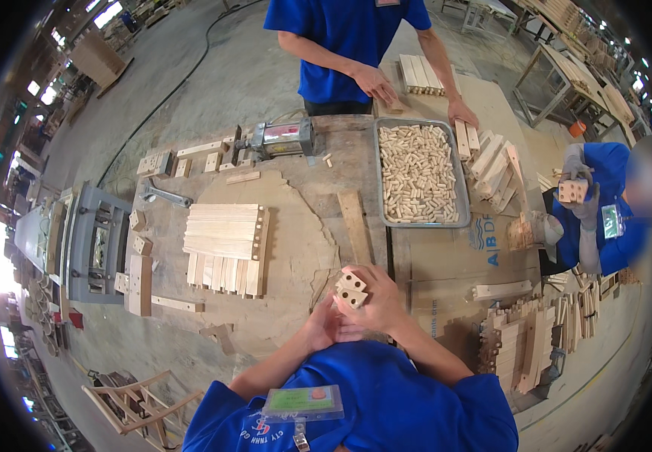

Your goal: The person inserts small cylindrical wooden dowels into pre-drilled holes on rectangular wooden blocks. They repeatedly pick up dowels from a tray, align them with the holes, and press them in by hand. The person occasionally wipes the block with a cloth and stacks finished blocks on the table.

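Close to my chest, I hold a small bundle of pale wooden pieces (pixel 351 290), their end faces up with round dark holes in them. My right hand (pixel 383 303) is wrapped round the bundle from the right. From the left and below, my left hand (pixel 327 324) cups it, with the thumb side against the wood. How far the pieces reach down is hidden by my hands. To the left, a stack of wooden slats (pixel 222 245) lies on a cardboard sheet (pixel 296 226). Ahead to the right, a grey tray (pixel 378 173) is filled with small wooden dowels (pixel 420 169).
Beyond the table, a co-worker (pixel 348 45) touches wooden pieces; at right another co-worker (pixel 604 203) in gloves holds a drilled block (pixel 573 190). A pneumatic cylinder (pixel 284 138), a wrench (pixel 166 196) and a grey machine (pixel 92 245) stand left. Slats are piled (pixel 518 343) at right.
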Action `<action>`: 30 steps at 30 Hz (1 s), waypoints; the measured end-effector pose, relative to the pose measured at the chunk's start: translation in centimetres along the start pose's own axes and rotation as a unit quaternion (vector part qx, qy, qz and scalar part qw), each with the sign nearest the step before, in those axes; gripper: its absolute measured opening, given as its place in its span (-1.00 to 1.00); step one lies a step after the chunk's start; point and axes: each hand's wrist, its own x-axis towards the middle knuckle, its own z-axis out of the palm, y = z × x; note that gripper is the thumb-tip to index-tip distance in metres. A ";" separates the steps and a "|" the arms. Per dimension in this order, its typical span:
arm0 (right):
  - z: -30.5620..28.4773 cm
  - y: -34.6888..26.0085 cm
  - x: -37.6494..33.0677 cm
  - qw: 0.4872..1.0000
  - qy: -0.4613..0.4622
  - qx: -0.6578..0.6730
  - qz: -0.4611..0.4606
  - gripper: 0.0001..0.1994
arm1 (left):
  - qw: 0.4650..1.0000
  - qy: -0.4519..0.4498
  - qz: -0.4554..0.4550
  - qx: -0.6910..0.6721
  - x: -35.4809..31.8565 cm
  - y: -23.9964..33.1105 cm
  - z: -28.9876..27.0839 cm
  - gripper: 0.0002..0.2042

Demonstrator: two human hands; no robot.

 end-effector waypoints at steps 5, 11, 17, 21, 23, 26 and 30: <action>1.2 0.2 1.0 0.998 -0.006 -0.004 0.058 -0.39 | 0.853 0.108 0.411 0.303 -3.3 0.1 -1.3 -0.21; 3.0 2.0 0.0 0.996 -0.076 0.003 0.040 -0.40 | 0.709 0.186 0.512 0.448 -3.7 2.9 6.7 -0.21; -4.1 9.0 2.8 0.951 -0.270 0.025 0.149 -0.53 | 0.717 0.221 0.519 0.410 -2.7 3.3 6.1 -0.55; -6.1 18.4 6.7 0.961 -0.019 -0.115 0.250 -0.62 | 0.718 0.211 0.525 0.406 -3.8 4.2 7.1 -0.61; -6.1 22.1 7.7 0.957 -0.036 -0.204 0.201 -0.67 | 0.724 0.186 0.549 0.374 -3.1 4.3 7.0 -0.61; -4.9 22.8 9.8 0.941 -0.091 -0.267 0.189 -0.74 | 0.691 0.207 0.552 0.418 -3.3 4.0 6.5 -0.60; -4.7 25.2 10.8 0.937 -0.136 -0.242 0.213 -0.82 | 0.715 0.205 0.537 0.397 -3.4 3.4 6.0 -0.60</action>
